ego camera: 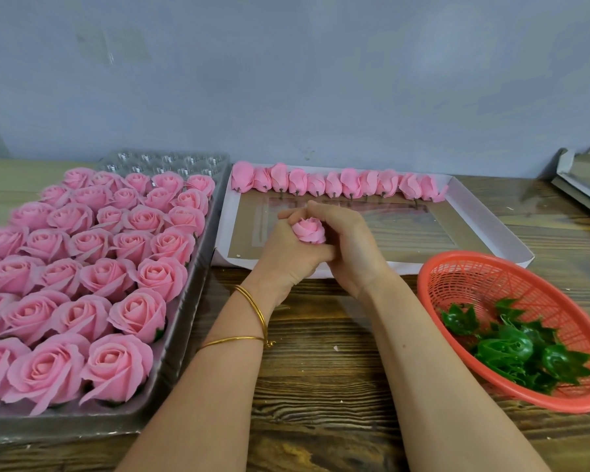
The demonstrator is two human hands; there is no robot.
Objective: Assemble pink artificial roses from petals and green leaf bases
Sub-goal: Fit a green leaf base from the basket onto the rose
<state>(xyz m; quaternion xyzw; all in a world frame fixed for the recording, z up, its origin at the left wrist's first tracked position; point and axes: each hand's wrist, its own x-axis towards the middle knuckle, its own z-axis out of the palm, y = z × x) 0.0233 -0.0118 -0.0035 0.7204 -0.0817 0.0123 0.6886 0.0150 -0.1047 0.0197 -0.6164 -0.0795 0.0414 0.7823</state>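
A pink rose bud (309,230) sits upright between my two hands above the front of a shallow white box lid (484,229). My left hand (286,257) grips it from the left and below. My right hand (346,245) curls around it from the right, fingers arching over the top. Its base is hidden by my fingers. A row of several unopened pink buds (338,183) lies along the lid's far edge. Green leaf bases (511,349) lie in a red plastic basket (464,277) at the right.
A clear plastic tray (181,318) at the left holds several finished pink roses (106,277) in rows. Flat cardboard pieces (583,178) lie at the far right. Everything rests on a dark wooden table (321,386) against a grey wall.
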